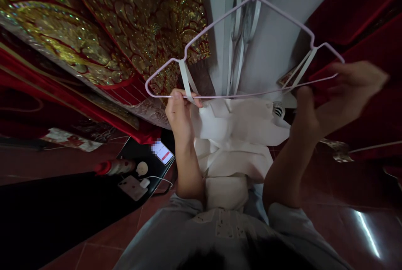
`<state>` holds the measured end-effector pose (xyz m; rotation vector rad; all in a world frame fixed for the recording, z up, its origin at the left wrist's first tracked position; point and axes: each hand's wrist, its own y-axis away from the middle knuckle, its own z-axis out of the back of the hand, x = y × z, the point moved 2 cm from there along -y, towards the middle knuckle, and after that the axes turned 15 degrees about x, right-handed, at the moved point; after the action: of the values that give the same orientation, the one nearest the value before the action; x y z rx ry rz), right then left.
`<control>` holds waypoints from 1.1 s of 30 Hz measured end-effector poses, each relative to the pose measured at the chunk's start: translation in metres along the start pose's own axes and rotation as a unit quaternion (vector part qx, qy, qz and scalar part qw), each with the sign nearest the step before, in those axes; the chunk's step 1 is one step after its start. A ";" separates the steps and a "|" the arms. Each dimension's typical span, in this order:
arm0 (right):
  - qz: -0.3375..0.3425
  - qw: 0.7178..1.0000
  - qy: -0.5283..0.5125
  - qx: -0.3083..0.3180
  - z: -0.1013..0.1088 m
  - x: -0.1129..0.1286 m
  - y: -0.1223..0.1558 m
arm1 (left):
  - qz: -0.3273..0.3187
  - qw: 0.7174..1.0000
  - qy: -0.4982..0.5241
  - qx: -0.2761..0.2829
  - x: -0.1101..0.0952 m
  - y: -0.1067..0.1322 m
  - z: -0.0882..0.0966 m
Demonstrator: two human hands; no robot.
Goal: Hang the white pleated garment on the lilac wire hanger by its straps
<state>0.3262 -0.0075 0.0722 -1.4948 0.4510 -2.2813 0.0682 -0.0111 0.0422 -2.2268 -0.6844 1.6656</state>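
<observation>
A pale pink clothes hanger hangs in front of me, its hook at the top. A white garment hangs from it by thin white straps, one strap looped over the left shoulder notch and another strap over the right. My left hand is closed on the hanger's lower bar, beside the left strap and the garment's upper edge. At the hanger's right end, my right hand has thumb and fingers spread apart. Its fingertips cover part of the hanger's end curve and are slightly blurred.
Red and gold sequinned cloth hangs at the left, and dark red cloth at the right. A white metal rack stands behind the hanger. On a black table lie a lit phone, another phone and a red-topped bottle.
</observation>
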 end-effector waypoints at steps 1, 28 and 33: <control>-0.001 1.000 0.002 0.011 -0.010 0.001 0.006 | 0.001 1.000 -0.010 -0.004 0.001 0.000 -0.001; 0.032 0.999 0.024 0.031 -0.067 -0.001 0.044 | 0.046 0.999 -0.017 -0.004 -0.019 0.003 0.030; 0.076 0.995 0.005 -0.060 -0.056 -0.007 0.052 | 0.019 1.000 -0.001 0.003 -0.023 0.004 0.005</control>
<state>0.2842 -0.0466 0.0214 -1.4520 0.6908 -2.1787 0.0591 -0.0264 0.0577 -2.2468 -0.6414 1.6855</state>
